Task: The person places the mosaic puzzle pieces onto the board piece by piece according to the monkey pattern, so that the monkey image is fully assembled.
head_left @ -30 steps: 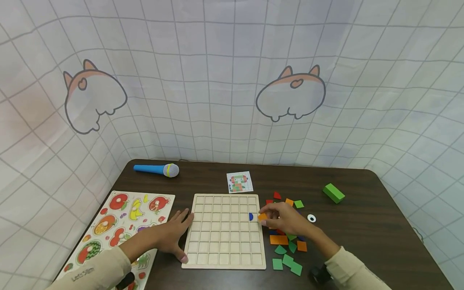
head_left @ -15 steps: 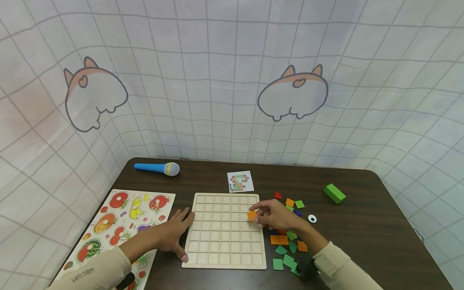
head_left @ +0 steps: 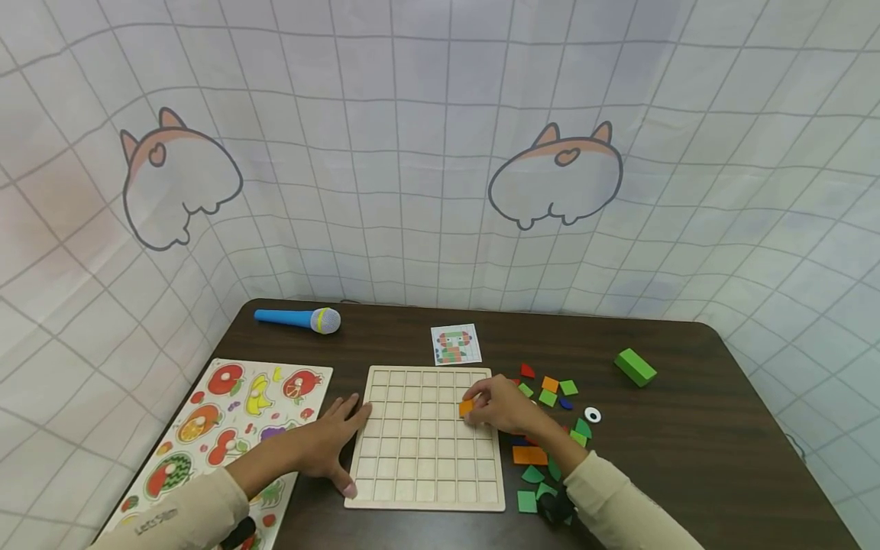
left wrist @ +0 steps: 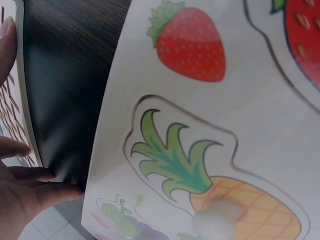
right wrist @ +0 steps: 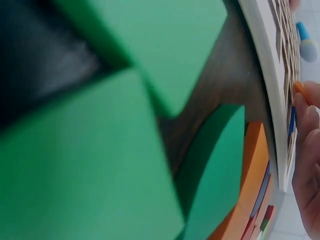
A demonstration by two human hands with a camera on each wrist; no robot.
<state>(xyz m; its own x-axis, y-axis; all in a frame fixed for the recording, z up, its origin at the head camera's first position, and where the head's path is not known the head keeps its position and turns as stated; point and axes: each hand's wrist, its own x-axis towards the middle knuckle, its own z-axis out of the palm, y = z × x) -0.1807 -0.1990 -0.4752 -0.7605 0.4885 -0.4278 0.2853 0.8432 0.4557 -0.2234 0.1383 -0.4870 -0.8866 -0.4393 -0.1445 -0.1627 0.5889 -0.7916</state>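
My right hand (head_left: 505,406) pinches an orange square tile (head_left: 466,409) between thumb and fingers, low over the right part of the wooden grid board (head_left: 417,447). A blue piece (right wrist: 292,120) on the board shows beneath that hand in the right wrist view; the hand covers it in the head view. With fingers spread, my left hand (head_left: 328,449) rests along the board's left edge, thumb near the front corner. Beside the board's right edge lie loose tiles, among them an orange pair (head_left: 529,455) and a green square (head_left: 526,501).
A fruit puzzle board (head_left: 312,382) lies on the left, partly under my left forearm. Behind the grid board is a small pattern card (head_left: 456,345). A blue toy microphone (head_left: 296,319) sits at the back left, a green block (head_left: 635,367) and a white ring (head_left: 592,415) to the right.
My right hand has carried the orange tile leftward from the board's right edge to over its cells, uncovering more loose tiles behind it. My left hand stays at the board's edge.
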